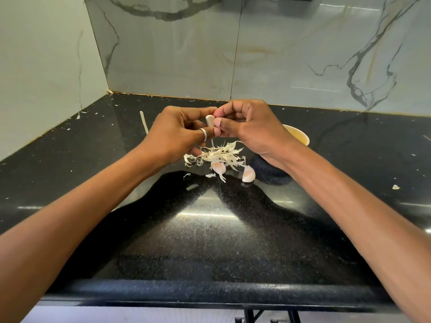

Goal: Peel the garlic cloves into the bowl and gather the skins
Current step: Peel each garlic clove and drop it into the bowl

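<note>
Garlic clove [210, 120] sits pinched between both hands above the black worktop [210, 241], seen from the head camera. The left hand [182, 132], a ring [204, 134] on one finger, holds the clove's lower end between thumb and curled fingers. The right hand [253, 129] pinches its upper part, thumb tip pressed against it. Each grip is clamped tight on the clove.

Directly below the hands, a loose pile of skins [221, 153] lies on the worktop. Two more cloves in their skins lie at the pile's near edge: one [218, 167] touching it, the other [248, 174] just to the right. The bowl [300, 137] stands behind the right wrist, which hides most of it and whatever is inside. Pale scraps [395, 187] dot the worktop out to the marble wall [291, 54].
</note>
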Demonstrator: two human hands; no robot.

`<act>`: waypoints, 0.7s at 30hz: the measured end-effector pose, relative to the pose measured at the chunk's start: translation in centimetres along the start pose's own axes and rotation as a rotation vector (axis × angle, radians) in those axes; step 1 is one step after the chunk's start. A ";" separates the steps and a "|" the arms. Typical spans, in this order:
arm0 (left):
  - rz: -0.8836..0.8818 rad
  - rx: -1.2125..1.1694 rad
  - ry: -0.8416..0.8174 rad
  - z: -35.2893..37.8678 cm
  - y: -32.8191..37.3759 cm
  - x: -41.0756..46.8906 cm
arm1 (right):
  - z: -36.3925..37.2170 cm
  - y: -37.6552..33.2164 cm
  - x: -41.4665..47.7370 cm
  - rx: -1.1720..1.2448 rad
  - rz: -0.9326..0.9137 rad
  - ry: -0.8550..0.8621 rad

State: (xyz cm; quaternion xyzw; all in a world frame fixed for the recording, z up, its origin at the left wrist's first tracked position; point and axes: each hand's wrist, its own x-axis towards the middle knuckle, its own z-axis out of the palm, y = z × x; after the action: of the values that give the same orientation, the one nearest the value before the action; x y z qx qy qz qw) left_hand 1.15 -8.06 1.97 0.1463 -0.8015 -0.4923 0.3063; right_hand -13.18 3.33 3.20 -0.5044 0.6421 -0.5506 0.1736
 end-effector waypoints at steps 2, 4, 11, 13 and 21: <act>0.002 0.002 0.001 0.1 -0.1 0.0 | 0.1 0.0 0.0 0.033 0.014 -0.017; 0.005 0.013 0.002 0.1 -0.3 0.1 | 0.0 0.0 0.0 0.024 0.019 -0.029; -0.010 0.089 0.050 0.0 -0.6 0.0 | 0.1 -0.1 -0.1 -0.074 -0.018 -0.033; -0.025 0.093 0.057 0.0 -0.7 0.1 | 0.1 0.0 -0.2 -0.121 -0.043 -0.034; 0.004 0.263 0.075 -0.4 -1.0 0.3 | 0.2 0.0 -0.2 -0.280 -0.180 -0.040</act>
State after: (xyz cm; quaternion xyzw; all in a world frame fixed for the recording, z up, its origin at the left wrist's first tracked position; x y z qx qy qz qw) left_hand 1.13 -8.95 1.37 0.2020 -0.8474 -0.3767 0.3150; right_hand -12.94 3.41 3.07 -0.5901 0.6610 -0.4590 0.0645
